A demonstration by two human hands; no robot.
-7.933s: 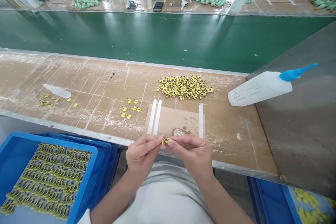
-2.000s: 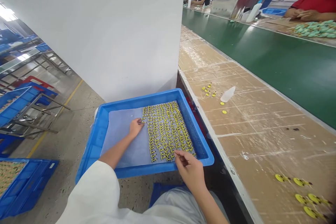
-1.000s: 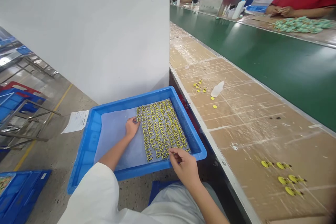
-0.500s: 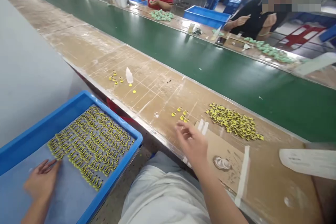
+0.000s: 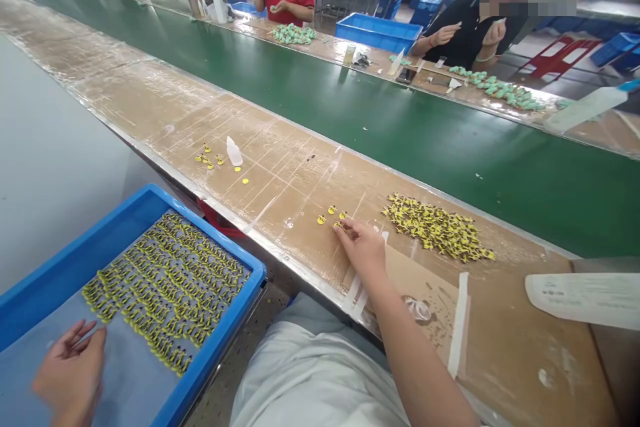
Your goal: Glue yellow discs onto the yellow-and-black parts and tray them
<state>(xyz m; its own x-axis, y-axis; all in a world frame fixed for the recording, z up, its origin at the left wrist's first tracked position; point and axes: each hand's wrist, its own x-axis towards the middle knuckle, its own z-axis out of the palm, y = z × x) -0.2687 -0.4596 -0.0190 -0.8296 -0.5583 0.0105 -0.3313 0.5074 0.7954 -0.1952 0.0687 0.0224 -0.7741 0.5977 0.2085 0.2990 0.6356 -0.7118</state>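
Observation:
My right hand reaches over the brown work table, thumb and fingertips closed on a small yellow-and-black figure, partly hidden by the fingers. A few like figures stand just beyond the fingertips. To the right of that hand lies a heap of yellow-and-black pieces. Over the bare lower left of the blue tray hovers my left hand, fingers loosely curled and apart, nothing visible in them. Rows of yellow-and-black figures fill the tray's far part, just past the left fingertips.
A small white bottle stands near several figures and two yellow discs. Beyond the table runs a green conveyor belt. Two people sit across it beside green pieces. A cardboard sheet and a white bottle are at right.
My right hand has come down onto a figure and its fingers have closed. My left hand has drawn back slightly from the rows in the tray. The whole view has shifted a little.

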